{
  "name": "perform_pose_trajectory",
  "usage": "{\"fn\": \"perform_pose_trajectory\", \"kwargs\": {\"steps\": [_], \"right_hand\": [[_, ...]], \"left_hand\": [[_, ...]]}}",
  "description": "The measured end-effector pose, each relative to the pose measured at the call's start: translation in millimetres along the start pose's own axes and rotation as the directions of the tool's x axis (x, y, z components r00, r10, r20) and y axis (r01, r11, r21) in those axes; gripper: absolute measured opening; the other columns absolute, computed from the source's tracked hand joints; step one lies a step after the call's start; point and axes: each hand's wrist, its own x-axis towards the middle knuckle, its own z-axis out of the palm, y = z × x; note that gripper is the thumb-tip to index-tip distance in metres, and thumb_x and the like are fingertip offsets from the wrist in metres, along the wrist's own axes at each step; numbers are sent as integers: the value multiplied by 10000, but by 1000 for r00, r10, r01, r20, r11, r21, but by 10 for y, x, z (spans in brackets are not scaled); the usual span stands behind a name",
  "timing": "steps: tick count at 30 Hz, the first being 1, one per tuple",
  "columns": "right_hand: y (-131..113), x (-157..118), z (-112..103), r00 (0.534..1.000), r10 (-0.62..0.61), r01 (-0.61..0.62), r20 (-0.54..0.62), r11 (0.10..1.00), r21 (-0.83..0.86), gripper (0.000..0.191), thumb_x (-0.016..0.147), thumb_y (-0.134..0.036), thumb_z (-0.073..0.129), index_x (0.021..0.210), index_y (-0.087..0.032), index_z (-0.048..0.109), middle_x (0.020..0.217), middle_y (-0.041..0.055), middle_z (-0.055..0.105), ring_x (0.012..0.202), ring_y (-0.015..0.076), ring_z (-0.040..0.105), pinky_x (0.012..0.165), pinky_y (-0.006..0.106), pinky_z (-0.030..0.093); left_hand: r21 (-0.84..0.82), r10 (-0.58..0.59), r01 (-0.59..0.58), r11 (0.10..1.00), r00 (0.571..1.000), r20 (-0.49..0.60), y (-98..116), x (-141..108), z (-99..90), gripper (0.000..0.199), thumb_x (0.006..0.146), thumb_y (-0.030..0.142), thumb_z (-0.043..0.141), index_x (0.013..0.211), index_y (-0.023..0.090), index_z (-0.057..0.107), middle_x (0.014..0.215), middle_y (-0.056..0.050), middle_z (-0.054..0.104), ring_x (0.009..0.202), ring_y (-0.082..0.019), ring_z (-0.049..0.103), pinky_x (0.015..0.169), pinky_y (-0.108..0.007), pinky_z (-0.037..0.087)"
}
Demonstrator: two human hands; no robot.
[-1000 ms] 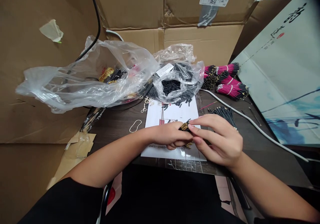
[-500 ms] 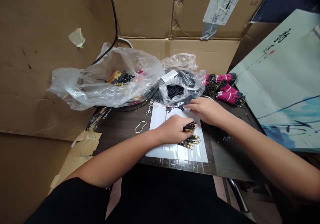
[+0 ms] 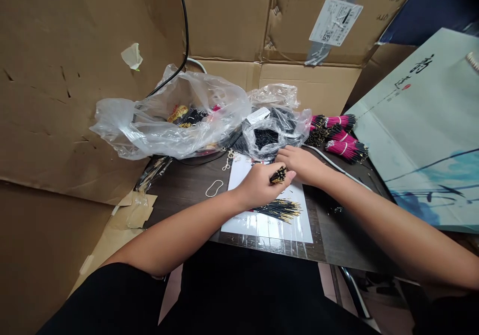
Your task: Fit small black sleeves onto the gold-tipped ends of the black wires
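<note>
My left hand is shut on a small bunch of black wires with gold terminals, held above a white printed sheet. A looser bundle of gold-tipped black wires lies on the sheet just below that hand, not touching it. My right hand rests at the sheet's far edge, its fingertips near a clear plastic bag of short black pieces. It shows nothing in its grip, and the fingers are slightly apart.
Pink wire bundles with black ends lie at the far right of the dark table. A larger plastic bag, white cable and pale rubber band are nearby. Cardboard walls stand behind.
My left hand has lifted its wire bunch up and away from the bundle on the sheet. My right hand has moved left, closer to the bag, and the view has shifted.
</note>
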Motion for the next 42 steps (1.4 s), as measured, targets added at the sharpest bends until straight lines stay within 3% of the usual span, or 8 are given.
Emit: {"fn": "perform_pose_trajectory", "kwargs": {"steps": [10, 14, 19, 22, 28, 32, 39, 42], "right_hand": [[-253, -313, -43, 982, 165, -168, -96, 985, -31, 76, 845, -126, 463, 847, -139, 537, 858, 103, 551, 773, 204, 426, 684, 323, 342], [-500, -510, -141, 908, 291, -272, -302, 956, 106, 86, 881, -105, 447, 883, -163, 511, 814, 60, 558, 764, 180, 441, 681, 304, 376], [-717, -572, -200, 839, 238, -171, -489, 969, 179, 142, 854, -53, 485, 925, -167, 532, 838, 58, 602, 763, 166, 478, 733, 322, 438], [-770, -564, -233, 794, 297, -153, -531, 942, 298, 164, 841, -57, 541, 959, -168, 564, 859, 53, 634, 789, 161, 533, 755, 329, 460], [-838, -566, -271, 682, 622, -184, -385, 656, 732, 115, 831, -158, 640, 937, -201, 643, 880, 26, 658, 816, 137, 603, 743, 294, 487], [-853, -580, -236, 649, 722, -225, -239, 483, 847, 47, 829, -239, 660, 874, -231, 672, 858, -2, 673, 766, 122, 613, 679, 269, 482], [-836, -602, -254, 633, 742, -284, -219, 486, 826, 37, 808, -264, 687, 793, -230, 689, 786, -20, 686, 724, 106, 609, 689, 256, 468], [-830, -611, -253, 637, 748, -267, -188, 442, 856, 52, 814, -275, 681, 785, -232, 685, 777, -18, 681, 715, 110, 606, 673, 260, 467]], "left_hand": [[9, 22, -22, 1000, 1000, 16, 2, -8, 5, 286, 883, 405, 519, 721, 176, 470, 596, 49, 433, 564, -83, 377, 597, -230, 336], [70, -12, 11, 998, 1000, 5, -18, 3, 27, 285, 891, 411, 511, 760, 159, 527, 641, 26, 497, 597, -90, 412, 620, -233, 348], [84, -27, 17, 996, 992, 125, -9, 3, 47, 294, 922, 382, 453, 770, 150, 553, 610, 34, 458, 578, -85, 397, 593, -226, 329], [22, -34, 31, 999, 984, 173, 17, -1, 46, 293, 937, 348, 421, 778, 143, 557, 634, 28, 480, 597, -83, 414, 603, -223, 337], [-151, -86, 110, 982, 984, 156, 58, 5, 51, 300, 945, 330, 406, 775, 135, 558, 695, 7, 542, 655, -90, 475, 657, -224, 377], [-133, -90, 108, 985, 987, 134, 67, 1, 62, 281, 932, 315, 433, 766, 130, 566, 682, 11, 543, 643, -88, 469, 641, -225, 368], [-173, -164, 199, 965, 967, 196, 66, 22, 67, 317, 917, 341, 462, 715, 130, 584, 647, 16, 535, 631, -76, 474, 638, -217, 371], [-342, -261, 380, 859, 901, 346, 67, 27, 76, 334, 912, 402, 480, 707, 147, 547, 512, 57, 405, 479, -58, 398, 507, -200, 346]]}}
